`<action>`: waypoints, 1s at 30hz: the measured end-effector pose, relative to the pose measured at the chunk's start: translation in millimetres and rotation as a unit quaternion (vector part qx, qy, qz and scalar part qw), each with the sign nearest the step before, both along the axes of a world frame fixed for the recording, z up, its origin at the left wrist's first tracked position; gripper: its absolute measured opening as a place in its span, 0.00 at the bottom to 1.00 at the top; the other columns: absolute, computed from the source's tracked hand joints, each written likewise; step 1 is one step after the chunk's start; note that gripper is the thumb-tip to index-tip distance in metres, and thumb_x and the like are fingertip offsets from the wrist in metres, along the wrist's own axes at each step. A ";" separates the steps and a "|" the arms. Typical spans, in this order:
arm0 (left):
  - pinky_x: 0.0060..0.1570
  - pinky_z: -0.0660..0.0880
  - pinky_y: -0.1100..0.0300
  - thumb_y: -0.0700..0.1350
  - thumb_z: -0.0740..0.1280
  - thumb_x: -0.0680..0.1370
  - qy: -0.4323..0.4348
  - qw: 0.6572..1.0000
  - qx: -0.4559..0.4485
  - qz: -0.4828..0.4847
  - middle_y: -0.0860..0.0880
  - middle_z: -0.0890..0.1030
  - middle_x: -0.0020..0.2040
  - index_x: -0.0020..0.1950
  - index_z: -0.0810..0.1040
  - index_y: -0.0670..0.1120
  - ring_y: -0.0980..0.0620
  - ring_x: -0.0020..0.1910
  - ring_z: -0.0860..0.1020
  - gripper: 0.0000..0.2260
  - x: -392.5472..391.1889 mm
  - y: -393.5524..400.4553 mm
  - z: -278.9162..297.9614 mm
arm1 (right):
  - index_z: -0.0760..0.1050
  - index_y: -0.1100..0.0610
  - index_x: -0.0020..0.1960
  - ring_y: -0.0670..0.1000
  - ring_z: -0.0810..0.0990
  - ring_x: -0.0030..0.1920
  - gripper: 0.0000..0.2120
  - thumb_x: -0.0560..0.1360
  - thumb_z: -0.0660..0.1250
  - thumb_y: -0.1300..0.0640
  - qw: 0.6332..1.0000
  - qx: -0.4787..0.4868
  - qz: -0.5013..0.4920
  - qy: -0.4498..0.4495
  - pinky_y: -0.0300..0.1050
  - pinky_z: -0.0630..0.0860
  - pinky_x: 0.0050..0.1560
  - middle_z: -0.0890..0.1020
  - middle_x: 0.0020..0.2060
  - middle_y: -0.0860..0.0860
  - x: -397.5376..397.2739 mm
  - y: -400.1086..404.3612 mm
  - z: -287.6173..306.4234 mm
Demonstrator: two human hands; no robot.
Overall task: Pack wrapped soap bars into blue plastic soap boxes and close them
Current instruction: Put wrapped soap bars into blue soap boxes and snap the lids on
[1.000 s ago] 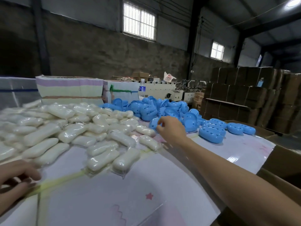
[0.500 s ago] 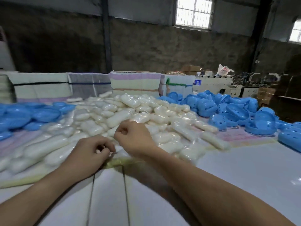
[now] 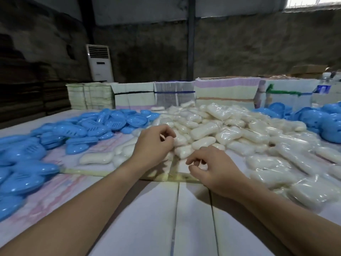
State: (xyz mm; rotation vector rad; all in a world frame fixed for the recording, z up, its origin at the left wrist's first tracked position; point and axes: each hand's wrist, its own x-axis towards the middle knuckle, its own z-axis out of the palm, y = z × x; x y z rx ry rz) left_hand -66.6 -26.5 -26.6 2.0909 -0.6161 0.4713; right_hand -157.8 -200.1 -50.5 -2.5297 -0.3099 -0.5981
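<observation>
A big heap of wrapped white soap bars (image 3: pixel 221 133) covers the middle and right of the table. Blue plastic soap box halves (image 3: pixel 103 124) are piled at the left, and more blue box parts (image 3: pixel 328 119) lie at the far right. My left hand (image 3: pixel 153 143) is at the heap's front edge, its curled fingertips pinching the wrapper of one soap bar (image 3: pixel 180 140). My right hand (image 3: pixel 212 167) hovers just in front of the heap with its fingers curled, and nothing shows in them.
The white table (image 3: pixel 193 218) runs toward me, with a yellowish strip (image 3: pixel 175 176) across it under the hands. Bundled stacks of flat cartons (image 3: pixel 227 91) line the back edge. A water bottle (image 3: pixel 324 85) stands at the back right, and a floor air conditioner (image 3: pixel 99 61) against the wall.
The view swung left, bringing the left pile of blue boxes into sight. My right hand came back from the blue boxes to the front of the soap heap, and my left hand moved up to it.
</observation>
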 end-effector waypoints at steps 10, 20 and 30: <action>0.65 0.67 0.42 0.55 0.65 0.77 0.041 0.912 0.263 0.313 0.45 0.71 0.70 0.70 0.71 0.53 0.39 0.70 0.65 0.22 108.1 110.5 6.6 | 0.80 0.48 0.55 0.47 0.71 0.50 0.11 0.73 0.70 0.54 0.982 -0.099 0.133 -0.091 0.47 0.72 0.53 0.79 0.46 0.43 -5.4 27.2 3.2; 0.71 0.47 0.23 0.81 0.58 0.67 0.259 0.817 0.346 0.382 0.48 0.43 0.84 0.79 0.46 0.69 0.32 0.80 0.44 0.45 153.2 207.2 -10.2 | 0.81 0.47 0.53 0.49 0.74 0.44 0.11 0.71 0.69 0.50 0.966 -0.120 0.191 -0.127 0.50 0.76 0.46 0.78 0.43 0.42 -4.1 33.6 -0.7; 0.68 0.70 0.47 0.63 0.70 0.74 0.156 0.918 0.315 0.183 0.44 0.70 0.73 0.76 0.66 0.53 0.43 0.68 0.72 0.33 160.6 156.0 -12.7 | 0.81 0.49 0.53 0.48 0.74 0.43 0.12 0.70 0.71 0.54 0.961 -0.139 0.196 -0.137 0.46 0.73 0.44 0.79 0.44 0.43 1.2 29.5 -5.2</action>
